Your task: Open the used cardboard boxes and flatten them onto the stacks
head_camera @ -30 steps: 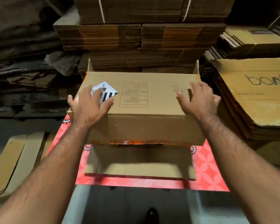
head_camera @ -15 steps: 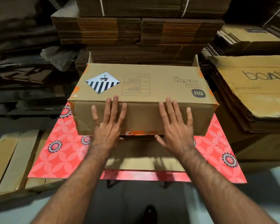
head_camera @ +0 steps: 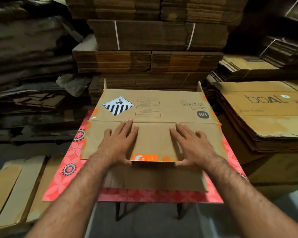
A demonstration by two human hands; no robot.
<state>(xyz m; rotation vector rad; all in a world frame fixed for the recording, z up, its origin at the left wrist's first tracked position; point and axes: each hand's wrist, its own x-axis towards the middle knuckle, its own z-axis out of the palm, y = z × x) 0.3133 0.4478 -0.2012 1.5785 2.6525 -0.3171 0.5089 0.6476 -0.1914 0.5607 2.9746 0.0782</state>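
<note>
While the cardboard box lies nearly flat on the red floral counter, both grips press down on its near panel: left hand and right hand, fingers spread, palms flat, thumbs at the near edge. Smooth brown corrugated board, creased, orange-printed trim.

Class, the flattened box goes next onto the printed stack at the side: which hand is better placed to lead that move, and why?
The right hand: it lies flat on the box on the side nearer the printed stack; the left hand is farther away.
</note>
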